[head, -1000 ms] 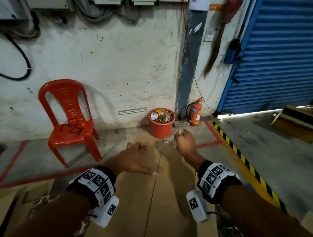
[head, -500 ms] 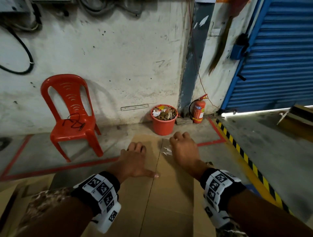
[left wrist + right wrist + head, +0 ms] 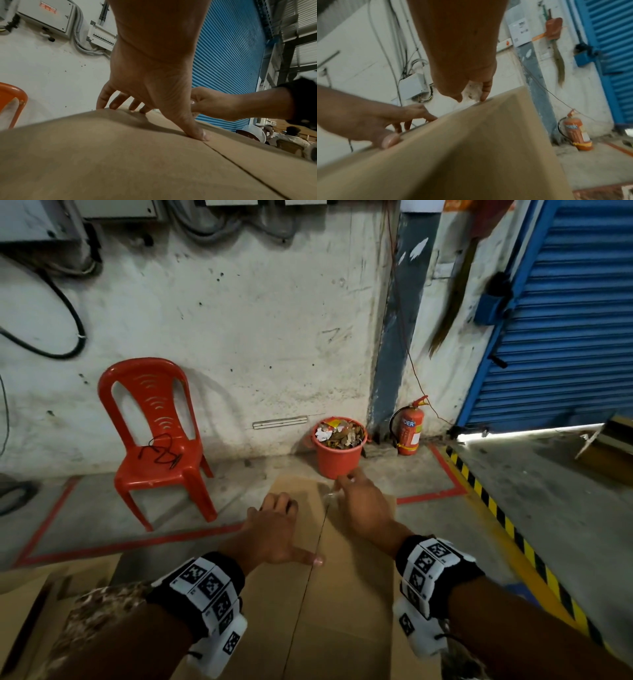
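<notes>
A brown cardboard box (image 3: 342,611) stands in front of me with its two top flaps shut along a middle seam (image 3: 317,556). My left hand (image 3: 287,529) lies spread on the left flap, fingers near the far edge and thumb pressing at the seam (image 3: 202,136). My right hand (image 3: 340,484) is at the far end of the seam and pinches a strip of clear tape (image 3: 330,494). The right wrist view shows the crumpled clear tape (image 3: 473,90) between thumb and fingertips, just above the box's far edge (image 3: 488,102).
On the floor beyond the box are a red bucket (image 3: 337,460) full of rubbish, a fire extinguisher (image 3: 409,429) and a red plastic chair (image 3: 157,440) against the wall. A blue roller shutter (image 3: 565,320) is at the right. More cardboard (image 3: 20,611) lies at my lower left.
My right hand, raised with the tape a second ago, has come down and reached to the far end of the seam. My left hand has stayed pressed on the left flap.
</notes>
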A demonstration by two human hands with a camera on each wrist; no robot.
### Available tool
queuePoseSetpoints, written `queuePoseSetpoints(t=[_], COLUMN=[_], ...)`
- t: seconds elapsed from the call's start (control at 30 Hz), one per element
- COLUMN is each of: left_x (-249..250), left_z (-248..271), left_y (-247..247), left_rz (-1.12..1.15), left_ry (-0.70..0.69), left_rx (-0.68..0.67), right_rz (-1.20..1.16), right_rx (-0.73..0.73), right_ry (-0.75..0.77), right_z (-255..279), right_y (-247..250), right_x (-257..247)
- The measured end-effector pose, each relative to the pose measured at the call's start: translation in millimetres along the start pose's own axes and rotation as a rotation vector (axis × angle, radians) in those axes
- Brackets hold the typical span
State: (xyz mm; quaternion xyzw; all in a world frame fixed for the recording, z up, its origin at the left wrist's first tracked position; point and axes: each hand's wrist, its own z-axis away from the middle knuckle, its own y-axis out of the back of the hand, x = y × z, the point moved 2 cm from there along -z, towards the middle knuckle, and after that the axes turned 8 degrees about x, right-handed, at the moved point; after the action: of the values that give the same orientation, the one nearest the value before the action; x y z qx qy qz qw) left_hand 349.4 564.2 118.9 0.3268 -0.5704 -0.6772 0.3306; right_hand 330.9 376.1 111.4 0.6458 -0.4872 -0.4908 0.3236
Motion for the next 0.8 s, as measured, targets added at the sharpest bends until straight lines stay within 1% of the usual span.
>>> queuePoseSetpoints(t=[0.07, 0.1, 0.17, 0.23, 0.3, 0.4, 0.47, 0.5, 0.6, 0.63, 0.7, 0.77, 0.8], left_x=[-1, -2, -3, -4, -4, -5, -5, -5, -5, -5, -4, -3, -3], left_z=[-1, -1, -1, -3, -5, -6, -6, -5, -6, -6, -5, -4, -3], left_y=[-1, -2, -3, -5, -7, -8, -8, -9, -9, -9, -8, -7, -7], left_rz=[-0.003, -0.004, -0.004, -0.012, -0.021, -0.020, -0.011, -0.009, -0.020, -0.022, -0.019, -0.015, -0.015], left_ry=[-0.006, -0.008, -0.018, -0.030, -0.038, -0.031, -0.020, -0.018, -0.016, -0.016, -0.014, -0.007, -0.006], left_rx=[0.025, 0.032, 0.031, 0.028, 0.031, 0.021, 0.023, 0.025, 0.034, 0.035, 0.025, 0.009, 0.005], right_rz=[-0.094, -0.118, -0.147, -0.226, -0.388, -0.616, -0.739, -0.842, -1.268, -1.328, -1.420, -1.544, -1.605], right_rx=[0.091, 0.096, 0.029, -0.038, 0.012, 0.146, 0.190, 0.216, 0.337, 0.356, 0.380, 0.457, 0.502], right_ry=[-0.090, -0.104, -0.106, -0.112, -0.148, -0.317, -0.412, -0.505, -0.862, -0.934, -1.021, -1.100, -1.114], right_z=[-11, -16, -22, -26, -33, -39, -43, -44, -47, -46, -44, -40, -39], right_y=[0, -3, -7, -7, -3, 3, 2, 2, 0, 0, -2, -5, -5], right_x=[5, 8, 11, 13, 18, 27, 35, 37, 44, 43, 40, 36, 36])
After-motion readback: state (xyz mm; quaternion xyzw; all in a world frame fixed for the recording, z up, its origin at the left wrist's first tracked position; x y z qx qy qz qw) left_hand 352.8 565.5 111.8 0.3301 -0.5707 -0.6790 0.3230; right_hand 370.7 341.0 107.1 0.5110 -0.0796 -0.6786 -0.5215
